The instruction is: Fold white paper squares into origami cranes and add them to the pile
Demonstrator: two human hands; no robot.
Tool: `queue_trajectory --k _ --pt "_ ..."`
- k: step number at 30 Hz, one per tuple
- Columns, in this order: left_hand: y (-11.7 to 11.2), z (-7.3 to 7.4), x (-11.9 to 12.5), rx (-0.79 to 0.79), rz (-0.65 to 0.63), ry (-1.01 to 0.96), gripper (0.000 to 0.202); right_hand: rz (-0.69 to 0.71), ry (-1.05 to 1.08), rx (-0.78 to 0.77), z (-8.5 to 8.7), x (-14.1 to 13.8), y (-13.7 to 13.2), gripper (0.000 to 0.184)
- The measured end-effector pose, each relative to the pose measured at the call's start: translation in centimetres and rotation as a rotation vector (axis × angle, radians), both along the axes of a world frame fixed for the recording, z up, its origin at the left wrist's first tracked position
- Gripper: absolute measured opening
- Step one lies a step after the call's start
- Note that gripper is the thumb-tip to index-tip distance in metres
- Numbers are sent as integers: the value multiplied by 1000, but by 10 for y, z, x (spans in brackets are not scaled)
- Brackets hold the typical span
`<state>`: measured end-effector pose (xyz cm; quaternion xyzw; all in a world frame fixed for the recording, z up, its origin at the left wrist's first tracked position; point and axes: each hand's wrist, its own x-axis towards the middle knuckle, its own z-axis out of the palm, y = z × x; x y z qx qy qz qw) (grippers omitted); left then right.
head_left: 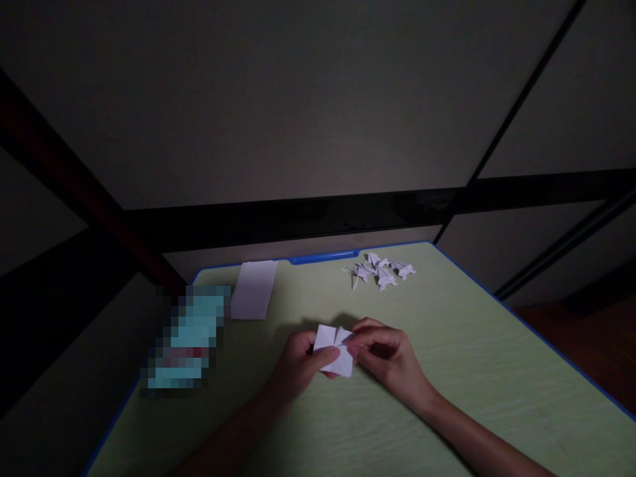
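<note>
A small white square of folded paper [342, 362] is held up over the table, with crease lines running across it and flaps meeting near its middle. My left hand [298, 361] grips its left side, the thumb lying flat on the front and the fingers behind. At the upper right corner, my right hand [387, 351] pinches a flap of the same paper between thumb and fingertips. The flap stands slightly raised. Part of the paper's right edge is hidden by my right fingers.
Several folded white paper figures [382, 275] lie in a cluster at the back right. A stack of white paper [254, 291] rests at the back left, beside a blurred-out turquoise item [191, 331]. The green table [477, 371] has a blue edge and stands against panelled doors [298, 99].
</note>
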<state>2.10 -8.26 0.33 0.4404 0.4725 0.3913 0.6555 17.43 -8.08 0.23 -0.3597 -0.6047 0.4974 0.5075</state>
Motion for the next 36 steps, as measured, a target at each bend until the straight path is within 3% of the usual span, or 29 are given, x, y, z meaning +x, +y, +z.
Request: queue_trajectory --k 9,19,28,36 --pt "-3 4 5 -9 86 46 18 -39 -11 5 -4 -2 -2 6" --pt "1 6 0 -58 -38 -22 22 -20 -45 24 0 2 1 5" --pt "6 4 -6 -108 -155 -39 27 128 -31 -15 2 8 5 8" --pt "4 9 -4 -180 -73 -72 19 191 -35 -15 11 9 2 12"
